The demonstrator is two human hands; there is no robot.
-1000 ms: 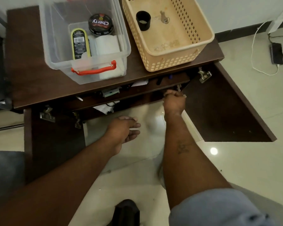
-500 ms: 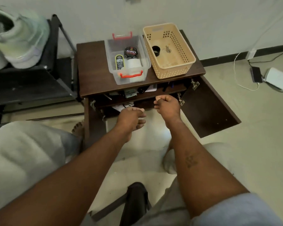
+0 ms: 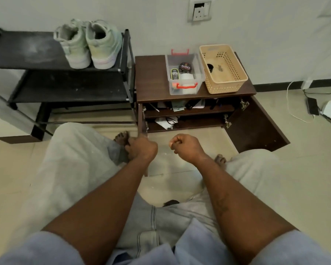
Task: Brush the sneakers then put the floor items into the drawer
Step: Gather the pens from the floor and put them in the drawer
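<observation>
Sneakers sit paired, heels out, on the top shelf of the black rack, so brushing looks done. The cabinet has both doors swung wide, with papers and cables on its shelves. Left hand is curled at the lower edge of the left door; cannot tell if it grips it. Right hand is a closed fist, nothing visible in it, likely about to close up. Right door lies wide, well apart from the hands. The clear box and the basket stand on the surface. Knees crowd both sides.

Hands back fr. cabinet, now fisted
</observation>
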